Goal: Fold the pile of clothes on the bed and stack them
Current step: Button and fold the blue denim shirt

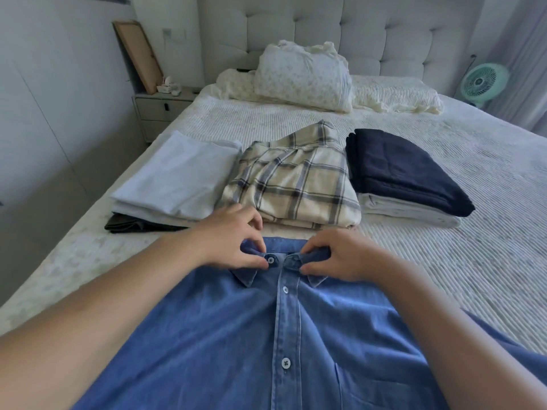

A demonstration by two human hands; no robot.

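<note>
Right now the blue denim shirt (284, 335) lies face up on the bed (444, 276), its long axis running from the person toward the headboard, collar pointing away. Both hands sit at that far end: the left hand (233, 241) pinches the collar beside the top button, the right hand (337, 255) pinches the opposite collar wing. Three folded stacks lie just beyond, the plaid shirt (296, 179) nearest.

Denim shirt (251, 335) matt; bedspread (473, 276) ribbed cloth.

Bare forearms (118, 306), no sleeves
</note>
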